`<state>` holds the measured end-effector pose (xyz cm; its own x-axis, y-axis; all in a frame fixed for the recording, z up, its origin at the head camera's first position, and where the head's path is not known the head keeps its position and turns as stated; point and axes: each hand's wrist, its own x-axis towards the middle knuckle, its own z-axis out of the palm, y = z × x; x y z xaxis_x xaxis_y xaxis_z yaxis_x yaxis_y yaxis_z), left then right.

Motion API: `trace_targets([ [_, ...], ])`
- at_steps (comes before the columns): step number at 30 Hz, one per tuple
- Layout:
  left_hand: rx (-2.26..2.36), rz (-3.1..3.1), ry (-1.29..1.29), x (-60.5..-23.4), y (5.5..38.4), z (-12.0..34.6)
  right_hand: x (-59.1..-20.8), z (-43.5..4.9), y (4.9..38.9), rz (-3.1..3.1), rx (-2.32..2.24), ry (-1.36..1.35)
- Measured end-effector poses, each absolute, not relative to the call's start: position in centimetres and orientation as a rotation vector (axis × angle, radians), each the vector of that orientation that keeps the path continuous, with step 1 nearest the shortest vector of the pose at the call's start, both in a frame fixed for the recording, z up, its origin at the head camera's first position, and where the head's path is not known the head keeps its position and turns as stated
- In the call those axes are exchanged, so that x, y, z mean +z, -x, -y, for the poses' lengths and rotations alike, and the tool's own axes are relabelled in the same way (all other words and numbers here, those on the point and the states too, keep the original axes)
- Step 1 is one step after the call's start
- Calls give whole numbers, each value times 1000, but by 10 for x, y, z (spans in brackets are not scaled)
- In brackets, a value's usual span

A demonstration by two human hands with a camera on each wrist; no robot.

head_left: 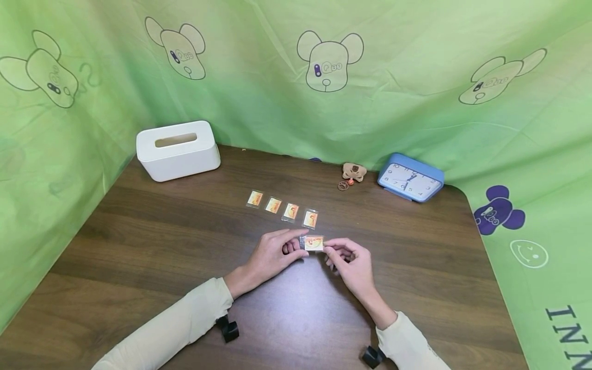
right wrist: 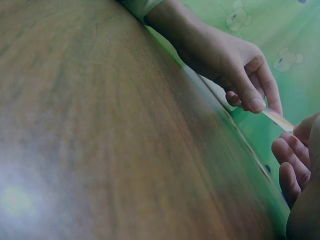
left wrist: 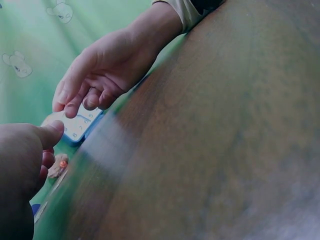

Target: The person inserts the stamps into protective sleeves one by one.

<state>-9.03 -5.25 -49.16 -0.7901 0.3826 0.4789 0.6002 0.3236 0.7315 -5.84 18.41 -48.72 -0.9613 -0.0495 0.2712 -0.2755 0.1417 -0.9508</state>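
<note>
Between both hands is a small orange-and-white card in a clear plastic sleeve [head_left: 313,243], its printed face up. My left hand [head_left: 273,255] holds its left end with thumb and index finger, the other fingers curled under. At the opposite end, my right hand [head_left: 352,264] pinches the edge between thumb and index finger. From the right wrist view the sleeved card [right wrist: 277,120] appears nearly edge-on, spanning the two hands. Just beyond it, several similar sleeved cards [head_left: 291,211] lie in a slanting row on the table.
A white tissue box [head_left: 182,156] stands at the back left of the brown wooden table [head_left: 152,257]. Toward the back right are a blue clock [head_left: 410,177] and a brown plush bear-like charm [head_left: 354,171] with a ring. Green printed cloth [head_left: 259,103] hangs around the table.
</note>
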Motion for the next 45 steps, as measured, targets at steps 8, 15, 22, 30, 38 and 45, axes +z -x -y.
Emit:
trace_targets([
  [8,-1482,2362,890,-492,90,53,-488,-186,59,2242,2001,-357],
  [15,-1525,2339,878,-491,90,53,-486,-183,59,2220,1994,-290],
  [22,-1502,2350,858,-492,90,53,-486,-177,59,2290,1933,-145],
  [30,-1373,2338,956,-492,88,52,-485,-167,56,2238,2006,-154],
  [38,-1348,2434,918,-493,86,51,-484,-168,57,2194,1958,-134],
  [45,-1277,2495,923,-496,84,59,-485,-182,66,2256,1795,-177],
])
